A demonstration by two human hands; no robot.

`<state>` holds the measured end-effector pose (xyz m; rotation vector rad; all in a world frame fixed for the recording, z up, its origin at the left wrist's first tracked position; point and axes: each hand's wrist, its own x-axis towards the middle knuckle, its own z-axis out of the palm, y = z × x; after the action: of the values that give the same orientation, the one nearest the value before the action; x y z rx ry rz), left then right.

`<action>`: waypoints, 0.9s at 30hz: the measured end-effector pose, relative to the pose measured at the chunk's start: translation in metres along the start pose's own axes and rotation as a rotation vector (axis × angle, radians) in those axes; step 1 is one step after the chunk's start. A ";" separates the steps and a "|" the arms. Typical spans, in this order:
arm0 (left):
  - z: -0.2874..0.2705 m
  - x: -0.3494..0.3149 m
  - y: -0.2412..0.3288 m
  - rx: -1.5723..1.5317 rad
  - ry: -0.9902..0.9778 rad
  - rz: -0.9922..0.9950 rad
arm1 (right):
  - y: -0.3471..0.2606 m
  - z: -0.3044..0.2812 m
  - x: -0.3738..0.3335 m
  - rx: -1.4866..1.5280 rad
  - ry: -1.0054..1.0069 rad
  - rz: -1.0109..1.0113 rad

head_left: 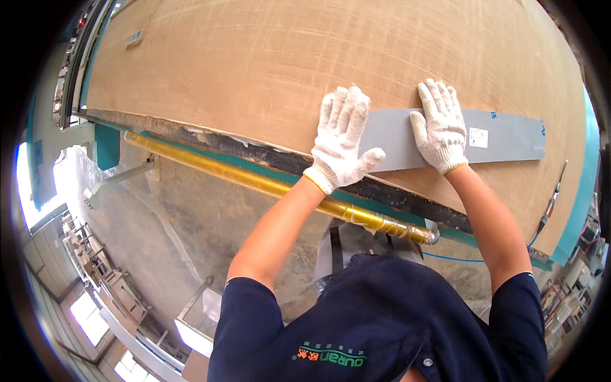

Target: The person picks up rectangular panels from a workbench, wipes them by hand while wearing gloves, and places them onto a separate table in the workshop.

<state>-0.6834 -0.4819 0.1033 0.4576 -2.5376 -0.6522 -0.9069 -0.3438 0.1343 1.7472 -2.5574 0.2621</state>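
Observation:
A long grey flat panel lies on the plywood-topped workbench, near its front edge. It carries a white label and small blue marks at its right end. My left hand, in a white knitted glove, rests at the panel's left end with fingers stretched out and thumb apart, covering that end. My right hand, gloved the same way, lies flat across the panel's middle, its fingertips reaching past the far edge onto the wood. Neither hand grasps anything.
A yellow film roll runs along the bench's front below the dark edge. A slim pen-like tool with a blue hose lies at the right. A small object sits far left on the bench. Frames and racks stand lower left.

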 end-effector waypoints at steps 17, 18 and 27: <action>-0.005 -0.057 0.049 0.040 -0.110 -0.059 | -0.002 0.004 0.002 0.017 0.066 -0.022; 0.003 -0.082 0.076 0.108 -0.168 -0.067 | 0.000 0.005 0.002 0.017 0.076 -0.015; 0.073 0.025 0.115 -0.018 0.193 -0.040 | 0.009 0.014 0.000 -0.014 0.065 -0.069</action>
<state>-0.7652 -0.3704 0.1157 0.5394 -2.3447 -0.6137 -0.9143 -0.3426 0.1191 1.7869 -2.4433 0.2921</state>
